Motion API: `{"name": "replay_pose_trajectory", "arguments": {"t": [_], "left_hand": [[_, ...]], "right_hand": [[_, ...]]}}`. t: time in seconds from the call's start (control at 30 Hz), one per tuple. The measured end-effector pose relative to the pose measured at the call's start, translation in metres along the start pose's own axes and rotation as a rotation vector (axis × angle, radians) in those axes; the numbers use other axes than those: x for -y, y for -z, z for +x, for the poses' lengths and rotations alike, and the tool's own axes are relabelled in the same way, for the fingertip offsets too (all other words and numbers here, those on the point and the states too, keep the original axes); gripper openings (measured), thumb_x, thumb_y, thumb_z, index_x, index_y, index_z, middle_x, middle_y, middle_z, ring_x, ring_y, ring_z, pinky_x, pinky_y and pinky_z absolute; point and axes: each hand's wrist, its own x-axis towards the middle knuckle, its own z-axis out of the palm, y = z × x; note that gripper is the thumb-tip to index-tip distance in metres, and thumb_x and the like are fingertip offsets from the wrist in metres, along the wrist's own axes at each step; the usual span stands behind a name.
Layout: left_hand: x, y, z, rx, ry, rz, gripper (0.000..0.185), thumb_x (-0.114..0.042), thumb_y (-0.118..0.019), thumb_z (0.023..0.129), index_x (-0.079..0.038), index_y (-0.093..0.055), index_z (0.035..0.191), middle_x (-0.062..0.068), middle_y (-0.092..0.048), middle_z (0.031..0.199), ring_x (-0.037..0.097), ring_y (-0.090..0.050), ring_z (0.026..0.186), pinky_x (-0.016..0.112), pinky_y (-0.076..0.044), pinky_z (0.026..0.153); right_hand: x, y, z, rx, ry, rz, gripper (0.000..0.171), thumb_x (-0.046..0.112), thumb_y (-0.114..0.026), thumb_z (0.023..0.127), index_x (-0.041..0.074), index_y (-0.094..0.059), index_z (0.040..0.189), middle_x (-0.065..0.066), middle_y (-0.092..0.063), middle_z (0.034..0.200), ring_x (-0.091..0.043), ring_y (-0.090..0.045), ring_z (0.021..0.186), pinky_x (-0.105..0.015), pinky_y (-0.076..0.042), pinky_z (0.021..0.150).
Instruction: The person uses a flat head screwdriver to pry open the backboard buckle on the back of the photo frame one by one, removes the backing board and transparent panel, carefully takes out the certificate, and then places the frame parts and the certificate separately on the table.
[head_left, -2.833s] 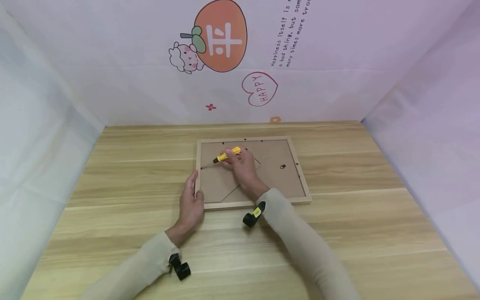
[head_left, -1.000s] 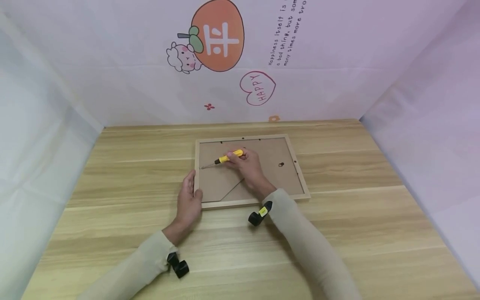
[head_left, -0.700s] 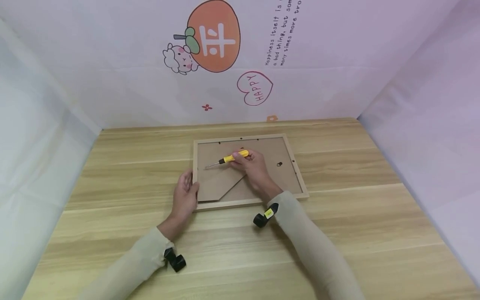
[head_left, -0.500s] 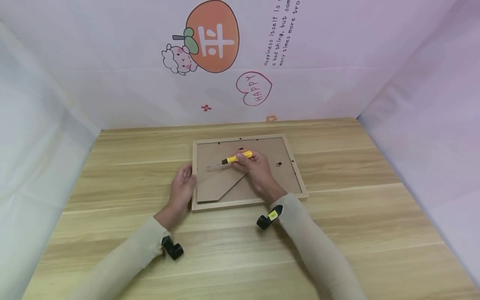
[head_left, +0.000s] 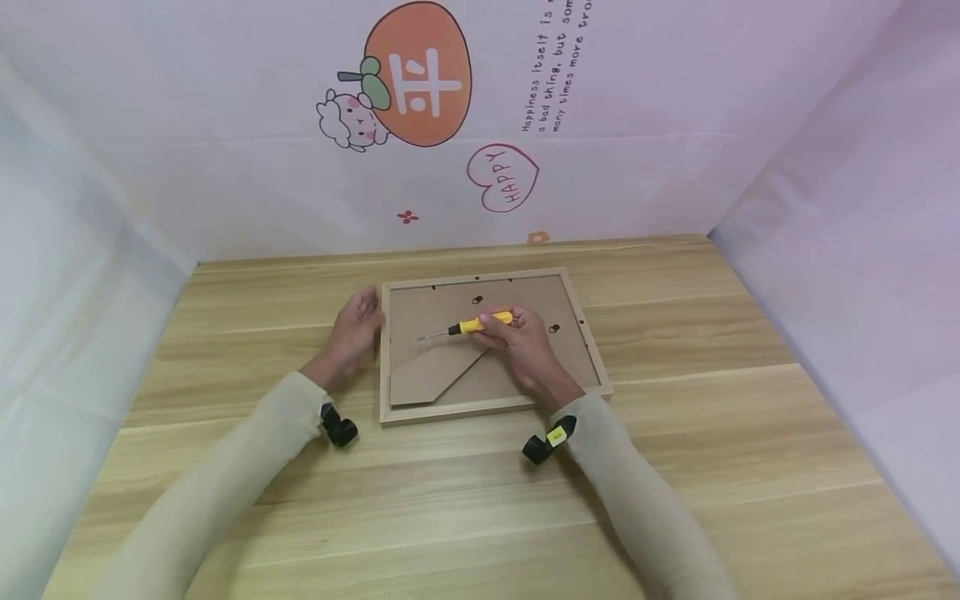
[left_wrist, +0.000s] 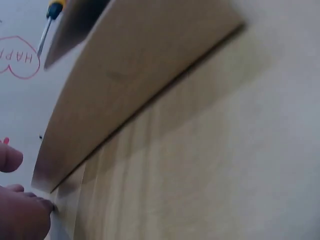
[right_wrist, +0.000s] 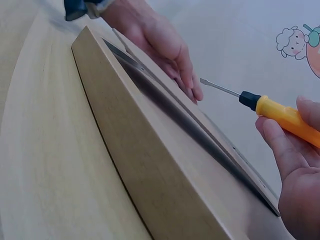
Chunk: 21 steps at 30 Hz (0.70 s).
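Observation:
A wooden picture frame [head_left: 384, 358] lies face down on the table, its brown backing board [head_left: 427, 308] showing. An easel flap [head_left: 427, 379] on that board stands slightly raised at its lower edge. My right hand [head_left: 525, 346] holds a flat-tip screwdriver [right_wrist: 280, 112] by its yellow handle, and the bare tip hovers over the board, apart from it in the right wrist view. Beside the frame's upper left side is my left hand [head_left: 354, 329], fingers loosely extended and holding nothing; whether they touch the rim I cannot tell.
Small black tabs [head_left: 433, 287] sit along the frame's inner edge, and two black hangers [head_left: 553, 328] are fixed on the board. The wood-grain table [head_left: 675, 333] reaches a white printed cloth [head_left: 630, 167] behind, with white cloth on both sides.
My right hand has drawn the screwdriver tip off the frame's left edge, moving right. My left hand has let go of the lower left corner and moved up along that side. The flap has risen slightly.

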Motion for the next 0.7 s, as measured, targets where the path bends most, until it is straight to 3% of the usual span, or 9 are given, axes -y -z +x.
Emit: {"name": "replay_pose_trajectory", "arguments": {"t": [0.17, 0.3, 0.57, 0.7], "left_hand": [[-0.006, 0.007, 0.017, 0.06, -0.018, 0.026, 0.061, -0.007, -0.042, 0.103, -0.003, -0.013, 0.157, 0.01, -0.01, 0.166, 0.025, -0.011, 0.154, 0.039, -0.013, 0.127], [-0.008, 0.012, 0.026, 0.068, -0.03, 0.072, 0.06, -0.008, -0.046, 0.102, -0.004, -0.019, 0.156, 0.011, -0.015, 0.165, 0.026, -0.015, 0.153, 0.04, -0.017, 0.127], [-0.001, 0.021, 0.051, 0.098, -0.165, 0.206, 0.051, -0.015, -0.055, 0.1, -0.002, -0.04, 0.148, 0.017, -0.04, 0.155, 0.032, -0.036, 0.144, 0.044, -0.032, 0.121], [0.001, 0.022, 0.06, 0.106, -0.179, 0.218, 0.052, -0.018, -0.06, 0.098, -0.004, -0.045, 0.146, 0.017, -0.046, 0.15, 0.034, -0.044, 0.139, 0.046, -0.038, 0.117]], "right_hand": [[-0.001, 0.004, -0.002, 0.032, 0.008, 0.034, 0.009, 0.0, -0.063, 0.092, 0.0, -0.061, 0.101, -0.007, -0.072, 0.098, -0.017, -0.074, 0.091, -0.027, -0.059, 0.087], [-0.002, 0.006, -0.003, 0.035, 0.0, 0.047, 0.008, -0.001, -0.063, 0.092, 0.002, -0.062, 0.099, -0.006, -0.073, 0.095, -0.017, -0.074, 0.09, -0.028, -0.059, 0.086], [-0.001, 0.006, -0.004, 0.036, -0.002, 0.041, 0.008, 0.0, -0.064, 0.092, 0.003, -0.063, 0.099, -0.007, -0.073, 0.098, -0.017, -0.074, 0.091, -0.027, -0.059, 0.086], [0.001, 0.004, -0.006, 0.045, 0.0, 0.026, 0.007, 0.001, -0.064, 0.092, 0.004, -0.063, 0.098, -0.007, -0.073, 0.098, -0.017, -0.074, 0.091, -0.027, -0.06, 0.085]]}}
